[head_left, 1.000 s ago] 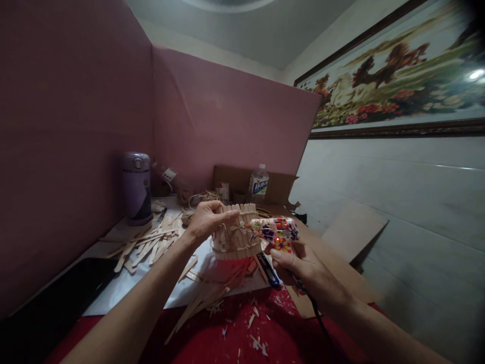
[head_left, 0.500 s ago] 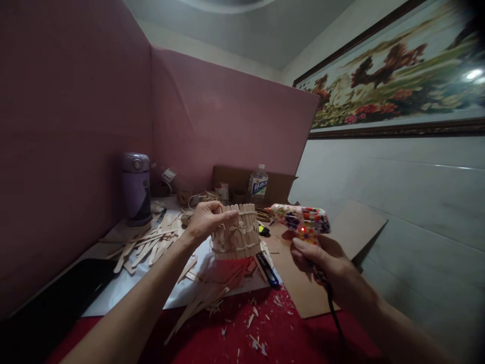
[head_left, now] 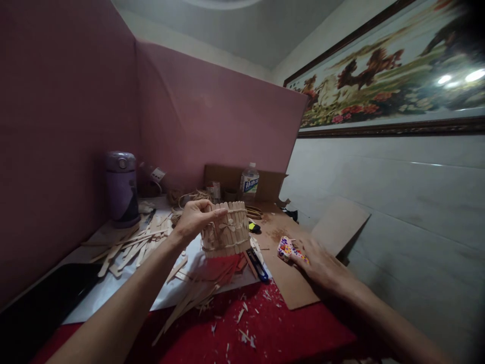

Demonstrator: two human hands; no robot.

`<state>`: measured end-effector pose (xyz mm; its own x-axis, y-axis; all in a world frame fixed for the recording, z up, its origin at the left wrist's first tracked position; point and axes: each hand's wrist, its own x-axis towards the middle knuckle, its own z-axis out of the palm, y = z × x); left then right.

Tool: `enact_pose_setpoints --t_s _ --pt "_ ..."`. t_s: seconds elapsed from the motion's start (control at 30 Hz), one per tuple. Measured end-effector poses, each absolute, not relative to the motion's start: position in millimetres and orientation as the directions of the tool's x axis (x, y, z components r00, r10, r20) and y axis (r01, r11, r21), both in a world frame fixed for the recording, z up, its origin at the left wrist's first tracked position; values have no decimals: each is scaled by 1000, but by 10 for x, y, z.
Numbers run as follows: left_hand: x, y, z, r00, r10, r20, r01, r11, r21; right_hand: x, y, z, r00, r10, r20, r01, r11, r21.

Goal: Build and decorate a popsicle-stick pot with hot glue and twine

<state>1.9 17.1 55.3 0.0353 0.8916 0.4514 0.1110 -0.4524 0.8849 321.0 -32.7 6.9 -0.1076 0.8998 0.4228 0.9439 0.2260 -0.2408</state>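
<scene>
My left hand (head_left: 197, 218) pinches the upper rim of a round holder made of wooden craft sticks (head_left: 227, 232), with twine round its top and bottom and a small flower shape on its side. The holder is raised a little over the table, near the middle of the view. To the right, my right hand (head_left: 322, 263) is on a flower-patterned hot glue gun (head_left: 290, 250), low over the brown cardboard (head_left: 297, 293). The thumb lies along the gun; the other fingers are blurred and partly hidden. Blue-handled thread snips (head_left: 259, 268) lie just right of the holder.
Loose craft sticks (head_left: 142, 240) are heaped on white paper at left, beside a purple flask (head_left: 122, 189) and a black flat object (head_left: 49, 290). A plastic bottle (head_left: 250, 182) stands at the back. Wood scraps (head_left: 244, 313) litter the red tablecloth (head_left: 288, 333).
My right hand has lowered the glue gun onto or close to the cardboard and turned it. My left hand still holds the craft-stick holder. The view has shifted slightly right.
</scene>
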Motion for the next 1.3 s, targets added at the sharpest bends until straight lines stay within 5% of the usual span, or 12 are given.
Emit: enact_pose_setpoints --t_s 0.17,0.3,0.5,0.87,1.3 --pt "10 194 525 37 892 450 109 -451 886 2884 -473 418 24 744 667 727 445 -523" --pt "-2 198 514 26 891 453 120 -453 883 2395 -659 644 94 797 597 383 524 -760" --pt "1 187 531 18 899 438 117 -437 892 1923 -443 543 1 719 695 226 677 -701" --pt "1 192 526 21 892 452 88 -452 888 1804 -288 198 206 712 672 206 639 -741" --pt "2 195 522 24 894 447 108 -447 888 1747 -121 150 250 754 607 -31 633 -773"
